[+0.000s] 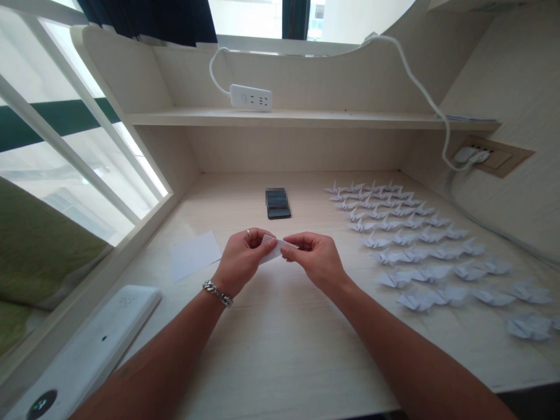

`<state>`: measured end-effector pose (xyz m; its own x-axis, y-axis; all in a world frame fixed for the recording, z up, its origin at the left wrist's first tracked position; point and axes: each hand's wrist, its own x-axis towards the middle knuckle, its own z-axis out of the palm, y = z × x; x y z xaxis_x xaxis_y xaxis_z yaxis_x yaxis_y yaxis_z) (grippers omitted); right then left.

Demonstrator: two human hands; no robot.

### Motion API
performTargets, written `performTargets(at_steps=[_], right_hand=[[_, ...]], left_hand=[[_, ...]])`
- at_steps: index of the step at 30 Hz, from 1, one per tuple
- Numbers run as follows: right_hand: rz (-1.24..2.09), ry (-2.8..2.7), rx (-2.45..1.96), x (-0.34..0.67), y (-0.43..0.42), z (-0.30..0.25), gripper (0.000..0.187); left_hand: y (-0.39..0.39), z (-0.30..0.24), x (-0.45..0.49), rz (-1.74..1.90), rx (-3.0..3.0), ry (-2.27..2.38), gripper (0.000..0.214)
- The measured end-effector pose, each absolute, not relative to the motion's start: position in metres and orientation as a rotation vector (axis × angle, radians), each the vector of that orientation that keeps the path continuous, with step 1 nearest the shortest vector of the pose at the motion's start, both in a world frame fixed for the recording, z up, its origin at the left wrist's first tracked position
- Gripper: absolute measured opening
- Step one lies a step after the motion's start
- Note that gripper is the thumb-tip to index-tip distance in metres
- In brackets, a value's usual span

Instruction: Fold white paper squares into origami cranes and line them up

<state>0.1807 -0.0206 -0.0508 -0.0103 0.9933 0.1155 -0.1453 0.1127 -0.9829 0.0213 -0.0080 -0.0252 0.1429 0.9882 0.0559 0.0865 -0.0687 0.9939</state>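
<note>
A small folded piece of white paper (272, 252) is held between my two hands above the middle of the desk. My left hand (243, 254), with a ring and a chain bracelet at the wrist, pinches its left end between thumb and fingers. On the other end, my right hand (315, 256) closes thumb and forefinger. My fingers hide part of the paper's folds. Flat on the desk left of my left hand lies white sheet paper (193, 256). Several rows of white folded paper cranes (411, 252) stand to the right of my right hand.
A dark phone-like object (278, 203), partly blurred out, lies beyond my hands. At the lower left rests a long white device (96, 344). A white power strip (251, 98) sits on the shelf (306, 119); its cable runs to a wall socket (499, 156) at right.
</note>
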Motion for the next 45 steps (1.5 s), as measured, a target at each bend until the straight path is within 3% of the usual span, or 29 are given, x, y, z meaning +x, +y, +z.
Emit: performTargets(at_steps=[5, 21, 27, 45], right_hand=[[1.083, -1.249, -1.007, 0.1809, -0.0229, -0.0504, 0.030], [1.334, -1.108, -0.986, 0.1834, -0.0195, -0.0427, 0.034], [1.213, -1.204, -0.977, 0.1860, -0.0175, -0.0484, 0.027], [1.347, -1.195, -1.051, 0.1850, -0.0197, -0.0418, 0.028]], left_hand=[[-0.0095, -0.0211, 0.0209, 1.046, 1.466, 1.125, 0.030], [-0.0086, -0.0194, 0.0178, 1.044, 1.532, 1.222, 0.029], [-0.0090, -0.0174, 0.0191, 1.005, 1.533, 1.276, 0.027], [-0.0080, -0.0173, 0.0157, 0.935, 1.519, 1.259, 0.027]])
